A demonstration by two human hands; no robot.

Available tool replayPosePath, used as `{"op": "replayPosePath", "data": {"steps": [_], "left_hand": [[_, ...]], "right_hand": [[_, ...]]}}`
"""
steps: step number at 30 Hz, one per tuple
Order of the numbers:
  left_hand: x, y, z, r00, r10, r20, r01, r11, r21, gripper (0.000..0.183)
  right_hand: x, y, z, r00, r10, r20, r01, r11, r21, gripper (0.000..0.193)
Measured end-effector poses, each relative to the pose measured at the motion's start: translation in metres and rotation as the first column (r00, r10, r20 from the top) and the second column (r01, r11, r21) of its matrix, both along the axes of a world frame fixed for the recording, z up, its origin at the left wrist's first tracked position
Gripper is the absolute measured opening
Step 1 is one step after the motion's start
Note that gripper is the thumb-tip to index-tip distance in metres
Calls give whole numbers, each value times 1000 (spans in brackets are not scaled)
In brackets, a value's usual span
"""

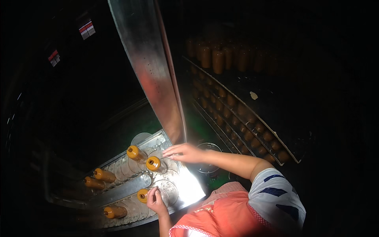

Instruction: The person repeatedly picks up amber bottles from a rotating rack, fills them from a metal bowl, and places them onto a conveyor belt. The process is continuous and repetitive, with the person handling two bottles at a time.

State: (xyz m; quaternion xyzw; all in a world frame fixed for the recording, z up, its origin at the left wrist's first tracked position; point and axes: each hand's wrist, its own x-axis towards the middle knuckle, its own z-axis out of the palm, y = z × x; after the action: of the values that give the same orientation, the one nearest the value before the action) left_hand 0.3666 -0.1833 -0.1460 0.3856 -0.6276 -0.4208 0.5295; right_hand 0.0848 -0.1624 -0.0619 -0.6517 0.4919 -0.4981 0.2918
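Amber bottle-shaped pieces, each with a small dark knob or opening at its top, stand on a looped metal conveyor (188, 190). At the near side, my left hand (157, 202) is closed around the body of one amber bottle (142, 195); its fingers hide much of it. My right hand (184, 153) reaches over the conveyor's end with fingers stretched out, holding nothing. Just left of those fingertips stands another amber bottle (154, 163). A further bottle (136, 153) is behind it, and several more, such as this one (115, 212), are farther left along the track.
A tall metal post (152, 71) rises behind the conveyor. To the right, a dim rack of slanted shelves (244, 124) carries many brown cylinders, with more cylinders (218, 61) on top. A round wire-like ring (208, 172) shows beside my right forearm. Surroundings are very dark.
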Motion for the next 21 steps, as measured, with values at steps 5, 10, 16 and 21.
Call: {"op": "replayPosePath", "data": {"steps": [5,10,16,21], "left_hand": [[-153,54,17,797,-596,-100,602,772,201,17],[-371,91,67,516,-847,125,854,520,-3,18],[-729,138,166,408,-826,390,901,296,-317,47],[-965,198,197,525,-559,642,838,209,-504,56]], "right_hand": [[-145,191,59,874,-475,-99,468,880,-86,27],[-365,360,89,331,-943,-27,937,332,-113,38],[-657,546,75,-473,-741,-477,860,-268,-435,52],[-762,596,56,-386,-767,-512,922,-326,-207,53]]}}
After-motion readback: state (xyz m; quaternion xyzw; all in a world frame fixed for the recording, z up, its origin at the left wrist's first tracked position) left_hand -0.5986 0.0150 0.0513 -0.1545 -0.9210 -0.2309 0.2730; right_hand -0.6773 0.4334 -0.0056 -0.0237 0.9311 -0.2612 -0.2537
